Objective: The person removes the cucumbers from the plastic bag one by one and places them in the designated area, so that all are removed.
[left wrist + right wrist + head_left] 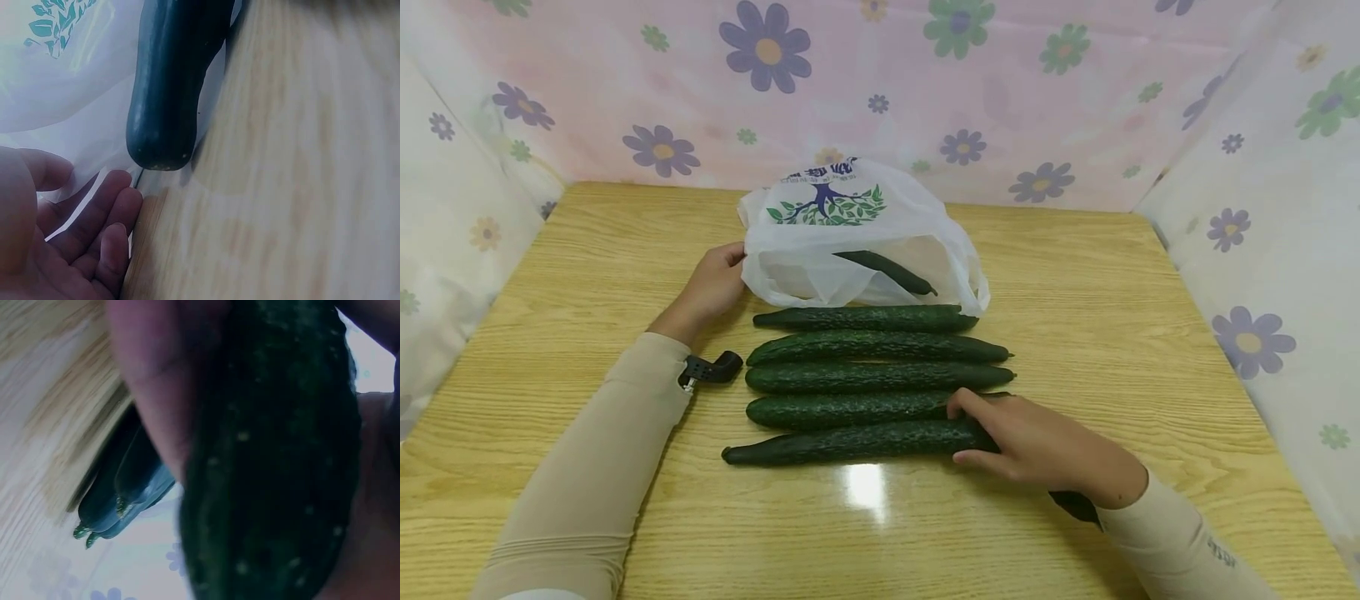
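Several long dark green cucumbers lie side by side on the table in the head view. My right hand (pixel 1037 442) grips the nearest cucumber (pixel 865 442) toward its right end, which shows beyond the palm. In the right wrist view this cucumber (pixel 275 462) fills the space between thumb and fingers. Behind the row stands a white plastic bag (pixel 917 204) with a printed tree, its mouth toward me and one cucumber (pixel 891 271) inside. My left hand (pixel 715 283) holds the bag's left edge with thumb and bent fingers. Close to those fingers is a cucumber's blunt end (pixel 162 125).
The wooden table (pixel 1112 317) extends on both sides of the row. A flower-printed cloth (pixel 850 92) hangs along the back and sides. A black wrist mount (pixel 711 368) sits on the left sleeve near the cucumbers' left ends.
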Available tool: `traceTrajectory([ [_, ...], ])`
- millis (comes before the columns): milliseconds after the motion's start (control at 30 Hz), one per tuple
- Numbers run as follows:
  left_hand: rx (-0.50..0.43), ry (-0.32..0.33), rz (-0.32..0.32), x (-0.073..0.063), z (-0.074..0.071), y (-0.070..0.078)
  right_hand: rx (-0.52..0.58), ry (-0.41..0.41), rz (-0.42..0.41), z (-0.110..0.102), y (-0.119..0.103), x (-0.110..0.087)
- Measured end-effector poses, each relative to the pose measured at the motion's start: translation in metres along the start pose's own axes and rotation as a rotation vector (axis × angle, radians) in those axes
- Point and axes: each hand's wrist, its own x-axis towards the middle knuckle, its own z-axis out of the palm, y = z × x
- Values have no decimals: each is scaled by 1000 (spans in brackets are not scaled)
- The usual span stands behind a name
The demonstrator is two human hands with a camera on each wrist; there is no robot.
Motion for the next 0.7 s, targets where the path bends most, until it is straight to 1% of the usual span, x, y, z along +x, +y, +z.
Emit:
traceTrajectory([
  [267,0,-3,1,0,0,-1,-107,53,-2,2,-6,-1],
  [433,9,5,4,-1,0,-3,-170,74,33,3,-7,0],
  [533,9,11,1,0,0,-4,-258,86,48,5,-9,0],
  [700,6,10,-6,1,0,-4,-398,125,49,8,-12,-1],
])
